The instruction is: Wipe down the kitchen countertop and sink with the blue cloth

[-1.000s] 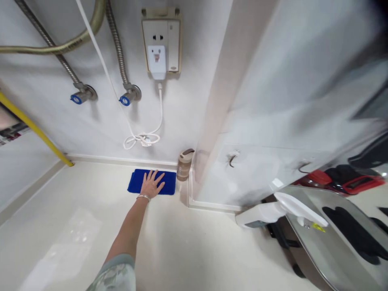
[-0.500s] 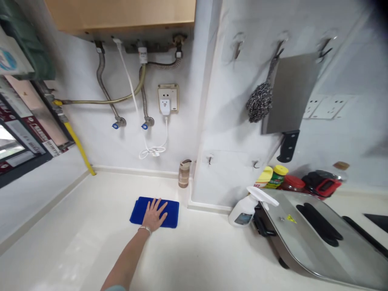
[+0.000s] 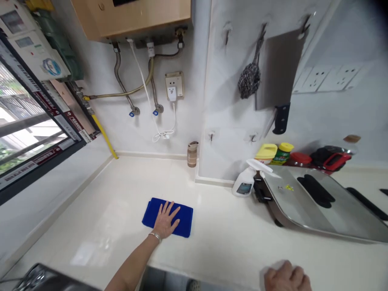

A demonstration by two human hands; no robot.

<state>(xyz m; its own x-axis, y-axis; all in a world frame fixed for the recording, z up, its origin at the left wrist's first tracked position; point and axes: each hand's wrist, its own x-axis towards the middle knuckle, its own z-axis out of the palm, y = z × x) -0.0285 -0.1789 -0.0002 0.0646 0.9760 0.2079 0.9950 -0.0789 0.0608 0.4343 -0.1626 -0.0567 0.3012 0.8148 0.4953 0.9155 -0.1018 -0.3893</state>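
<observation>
My left hand [image 3: 165, 223] lies flat, palm down with fingers spread, on a folded blue cloth [image 3: 185, 216]. The cloth rests on the white countertop [image 3: 121, 190], and a bracelet circles my left wrist. At the bottom edge, my right hand [image 3: 286, 278] shows only in part. Its fingers are curled into a loose fist on the counter near the front edge, and nothing shows in them.
A brown-tinted bottle [image 3: 192, 154] stands by the wall corner. To the right are a white spray bottle [image 3: 244, 182] and a lidded electric pan [image 3: 303, 202]. A cleaver [image 3: 279, 68] and a steel scrubber [image 3: 249, 80] hang from hooks. A dark metal object [image 3: 51, 279] sits at lower left.
My left hand and the blue cloth have come nearer the counter's front edge. My right hand has appeared at the bottom right. The view has shifted, showing the front edge and more window.
</observation>
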